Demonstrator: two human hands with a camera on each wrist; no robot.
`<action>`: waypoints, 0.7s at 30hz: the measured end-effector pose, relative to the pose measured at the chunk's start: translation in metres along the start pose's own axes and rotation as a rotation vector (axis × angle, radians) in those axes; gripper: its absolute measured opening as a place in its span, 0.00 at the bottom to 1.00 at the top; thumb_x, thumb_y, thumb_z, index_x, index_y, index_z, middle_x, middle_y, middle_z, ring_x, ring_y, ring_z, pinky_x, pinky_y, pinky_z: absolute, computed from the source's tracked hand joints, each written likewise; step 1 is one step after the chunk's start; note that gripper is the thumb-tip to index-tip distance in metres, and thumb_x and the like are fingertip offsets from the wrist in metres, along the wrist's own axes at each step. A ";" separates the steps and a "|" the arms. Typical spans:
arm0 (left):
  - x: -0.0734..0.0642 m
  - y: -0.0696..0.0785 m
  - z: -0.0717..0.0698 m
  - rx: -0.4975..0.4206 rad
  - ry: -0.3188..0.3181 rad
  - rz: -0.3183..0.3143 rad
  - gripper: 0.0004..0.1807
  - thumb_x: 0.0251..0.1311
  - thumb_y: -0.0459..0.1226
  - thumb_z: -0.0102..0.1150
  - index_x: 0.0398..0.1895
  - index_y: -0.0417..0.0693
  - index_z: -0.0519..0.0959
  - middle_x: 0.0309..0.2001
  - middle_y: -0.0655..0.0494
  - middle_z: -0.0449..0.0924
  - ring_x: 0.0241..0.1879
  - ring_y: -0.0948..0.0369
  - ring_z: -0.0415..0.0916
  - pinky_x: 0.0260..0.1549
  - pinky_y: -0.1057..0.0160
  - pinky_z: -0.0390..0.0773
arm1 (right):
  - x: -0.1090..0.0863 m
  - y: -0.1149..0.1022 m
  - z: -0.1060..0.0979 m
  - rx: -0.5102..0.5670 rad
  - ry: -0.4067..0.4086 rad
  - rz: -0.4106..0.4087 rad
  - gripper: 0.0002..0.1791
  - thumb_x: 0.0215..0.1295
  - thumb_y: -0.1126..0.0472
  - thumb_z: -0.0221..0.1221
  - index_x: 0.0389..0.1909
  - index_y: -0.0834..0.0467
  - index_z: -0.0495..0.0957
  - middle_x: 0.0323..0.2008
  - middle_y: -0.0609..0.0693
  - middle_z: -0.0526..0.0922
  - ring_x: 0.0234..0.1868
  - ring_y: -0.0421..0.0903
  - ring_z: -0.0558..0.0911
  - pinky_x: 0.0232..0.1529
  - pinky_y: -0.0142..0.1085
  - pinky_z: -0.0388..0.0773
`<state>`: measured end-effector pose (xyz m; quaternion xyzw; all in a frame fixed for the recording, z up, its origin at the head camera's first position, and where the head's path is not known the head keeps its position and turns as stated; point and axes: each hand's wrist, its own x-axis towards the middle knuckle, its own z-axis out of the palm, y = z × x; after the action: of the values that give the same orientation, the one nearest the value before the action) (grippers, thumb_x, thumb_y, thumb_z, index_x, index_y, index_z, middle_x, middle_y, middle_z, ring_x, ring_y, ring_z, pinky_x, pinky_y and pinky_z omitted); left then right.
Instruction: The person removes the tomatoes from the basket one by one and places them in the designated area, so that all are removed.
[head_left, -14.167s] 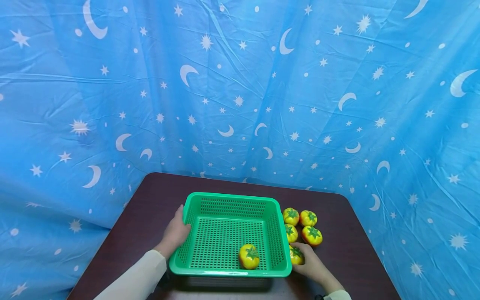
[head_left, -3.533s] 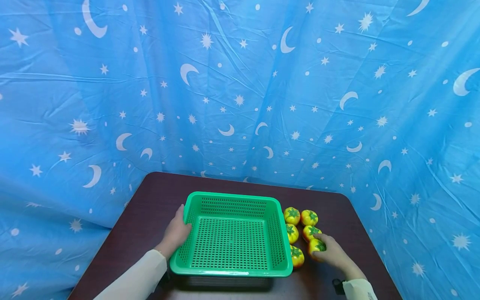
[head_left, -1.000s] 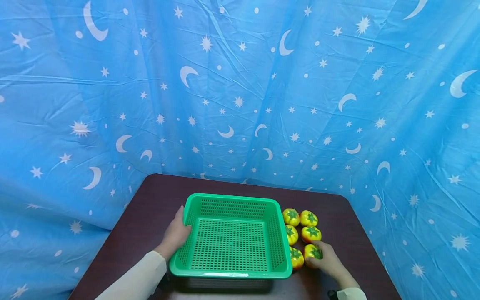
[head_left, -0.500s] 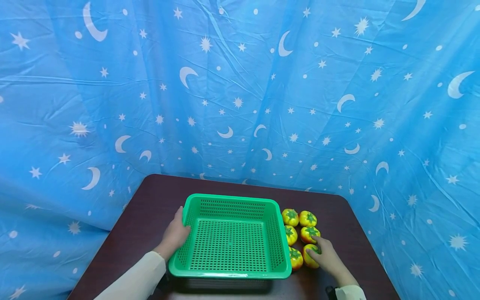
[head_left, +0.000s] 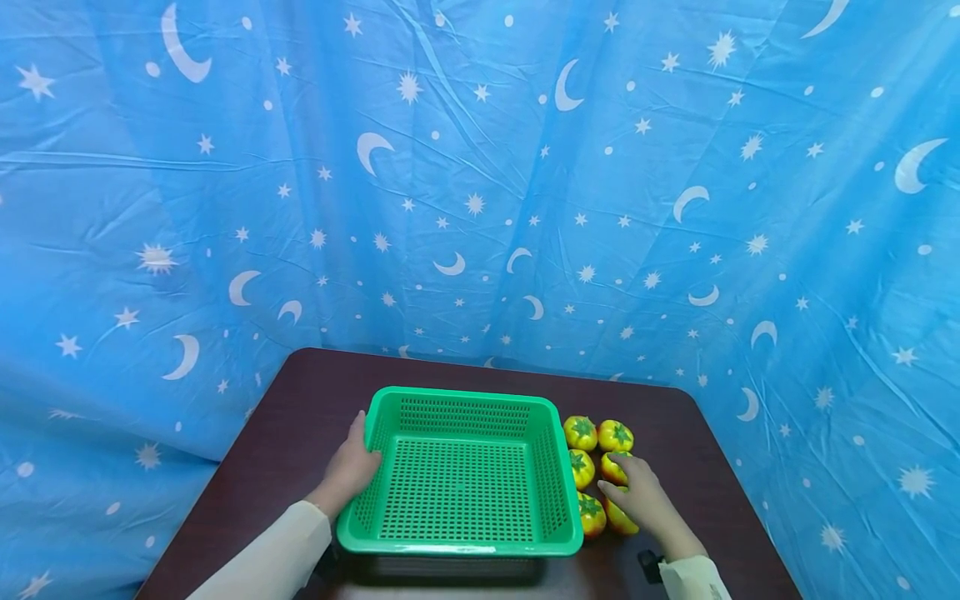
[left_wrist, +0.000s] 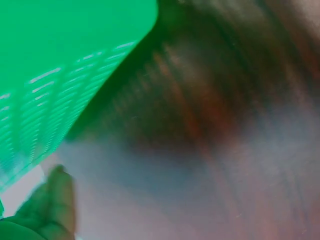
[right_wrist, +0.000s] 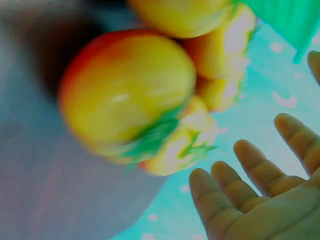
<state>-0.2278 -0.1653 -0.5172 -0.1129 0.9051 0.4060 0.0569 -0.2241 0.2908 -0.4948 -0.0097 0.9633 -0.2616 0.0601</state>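
Note:
A green perforated plastic basket (head_left: 461,492) stands at the middle of the table. My left hand (head_left: 351,468) grips its left rim, thumb over the edge; the left wrist view shows that hand's fingers (left_wrist: 60,200) by the basket's outer wall. Right of the basket, several yellow-red, tomato-like fruits with green star-shaped caps (head_left: 581,434) sit in two rows. My right hand (head_left: 647,502) hovers over the nearest fruit (head_left: 621,518) of the outer row, partly hiding it and the one behind. Its fingers are spread and hold nothing; the right wrist view shows them apart from the fruits (right_wrist: 127,92).
The dark brown table (head_left: 330,379) has rounded far corners. Behind and beside it hangs a blue curtain (head_left: 480,208) with white moons and stars. A black band (head_left: 649,567) is on the right wrist.
The fruit that lay in the basket 14 seconds ago is gone from it; the outer row has gained a fruit at its near end. My right hand has let go of that fruit and moved up-left.

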 end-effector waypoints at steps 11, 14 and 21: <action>-0.002 0.014 -0.013 0.217 -0.086 -0.025 0.54 0.61 0.42 0.56 0.74 0.47 0.24 0.54 0.31 0.72 0.37 0.47 0.78 0.27 0.54 0.75 | -0.003 -0.048 -0.004 0.057 -0.010 -0.192 0.29 0.62 0.57 0.60 0.63 0.61 0.68 0.63 0.57 0.71 0.64 0.58 0.69 0.60 0.57 0.68; -0.003 0.017 -0.014 0.271 -0.068 -0.003 0.55 0.61 0.44 0.57 0.74 0.48 0.25 0.67 0.27 0.54 0.56 0.33 0.68 0.41 0.41 0.74 | -0.003 -0.060 -0.001 0.071 -0.020 -0.198 0.30 0.62 0.55 0.60 0.64 0.59 0.68 0.63 0.56 0.71 0.64 0.57 0.69 0.60 0.57 0.69; -0.006 0.026 -0.018 0.411 -0.004 0.052 0.50 0.60 0.49 0.56 0.75 0.44 0.37 0.74 0.33 0.35 0.71 0.33 0.32 0.60 0.26 0.48 | -0.004 -0.090 -0.002 0.094 -0.080 -0.247 0.33 0.62 0.50 0.60 0.66 0.58 0.65 0.65 0.56 0.68 0.65 0.58 0.67 0.60 0.58 0.67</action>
<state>-0.2290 -0.1610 -0.4858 -0.0748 0.9713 0.2143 0.0704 -0.2213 0.2143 -0.4467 -0.1360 0.9383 -0.3110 0.0662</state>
